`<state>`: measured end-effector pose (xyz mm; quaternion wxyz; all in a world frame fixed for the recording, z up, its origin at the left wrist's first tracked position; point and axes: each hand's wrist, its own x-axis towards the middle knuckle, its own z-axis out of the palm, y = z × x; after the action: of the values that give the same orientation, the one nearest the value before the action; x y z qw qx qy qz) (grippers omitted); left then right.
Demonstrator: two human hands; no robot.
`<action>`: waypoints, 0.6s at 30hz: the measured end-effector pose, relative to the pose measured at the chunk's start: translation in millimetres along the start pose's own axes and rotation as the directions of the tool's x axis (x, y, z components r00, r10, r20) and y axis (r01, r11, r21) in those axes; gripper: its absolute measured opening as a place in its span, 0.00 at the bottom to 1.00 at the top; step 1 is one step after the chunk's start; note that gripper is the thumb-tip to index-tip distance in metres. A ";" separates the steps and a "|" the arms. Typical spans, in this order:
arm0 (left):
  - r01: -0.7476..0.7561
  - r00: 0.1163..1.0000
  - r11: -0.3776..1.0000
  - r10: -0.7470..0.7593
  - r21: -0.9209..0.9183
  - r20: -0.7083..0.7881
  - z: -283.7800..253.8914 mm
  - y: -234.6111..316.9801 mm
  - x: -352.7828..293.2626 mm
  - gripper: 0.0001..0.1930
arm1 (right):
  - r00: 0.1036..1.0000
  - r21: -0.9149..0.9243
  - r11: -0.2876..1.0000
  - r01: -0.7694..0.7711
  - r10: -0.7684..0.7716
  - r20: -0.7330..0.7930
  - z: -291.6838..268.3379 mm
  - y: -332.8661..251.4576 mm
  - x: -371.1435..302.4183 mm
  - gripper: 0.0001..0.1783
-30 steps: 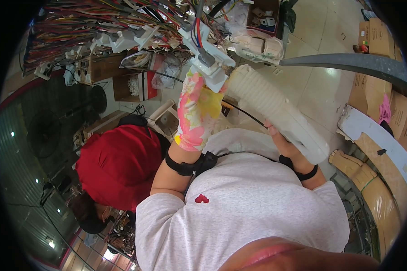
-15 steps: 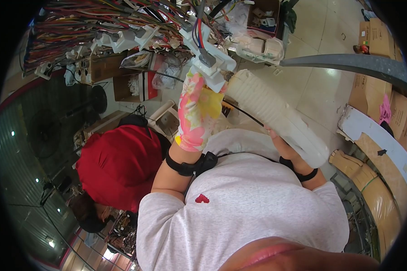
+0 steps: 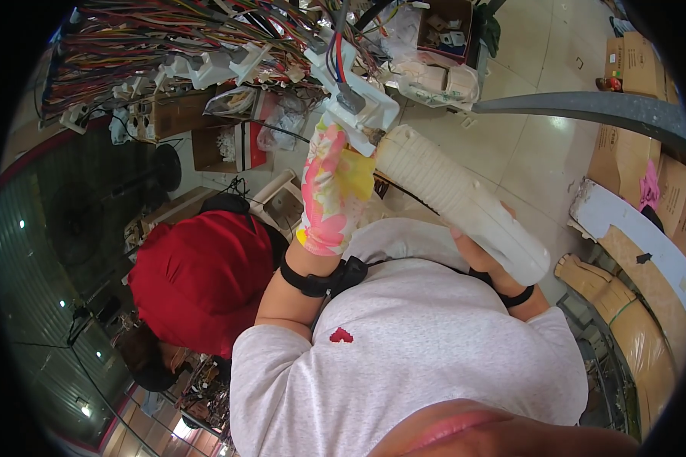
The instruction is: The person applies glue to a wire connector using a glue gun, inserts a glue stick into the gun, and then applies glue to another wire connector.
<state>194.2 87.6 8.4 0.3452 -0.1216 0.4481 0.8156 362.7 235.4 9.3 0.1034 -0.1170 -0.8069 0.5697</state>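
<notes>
My left hand, in a pink, white and yellow flowered glove, reaches up to a white plastic holder. Its fingers close at the holder's lower edge, and the fingertips are partly hidden. A grey plug with red, blue and dark wires sits in the holder. My right hand is wrapped round a white tube-shaped tool from below, mostly hidden behind it. The tool has a ribbed front part, and its short dark tip points at the holder's lower end. A dark cable passes below the tool.
A thick bundle of coloured wires with more white holders fills the upper left. A grey curved bar juts in from the right. Cardboard boxes stand at right. Close on my left is a person in a red top.
The white tool has shifted slightly left, its front end a little lower. More of my right hand's fingers show around it. My left hand has hardly moved.
</notes>
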 end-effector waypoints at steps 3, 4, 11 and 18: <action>-0.004 0.998 1.000 0.005 -0.026 0.056 2.8 1.9 2.0 0.20 | 0.995 -0.036 0.996 0.076 -0.074 0.064 -3.8 11.6 -9.7 0.18; 0.005 0.992 0.999 0.000 -0.039 0.124 3.0 3.3 3.1 0.20 | 0.995 -0.035 0.996 0.077 -0.074 0.062 -5.3 8.7 -10.6 0.18; -0.139 0.930 0.990 0.123 0.022 0.347 -11.2 15.6 11.4 0.22 | 0.999 -0.008 1.000 0.016 -0.016 0.040 -9.9 0.6 -19.8 0.25; 0.058 0.893 0.963 -0.168 0.263 0.418 -15.3 47.0 30.6 0.21 | 0.990 0.105 0.987 -0.122 0.129 -0.056 1.1 6.0 -15.0 0.14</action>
<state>138.5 72.1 14.6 0.4962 0.0817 0.4479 0.7392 377.0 231.8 2.8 0.0983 -0.1799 -0.7643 0.6114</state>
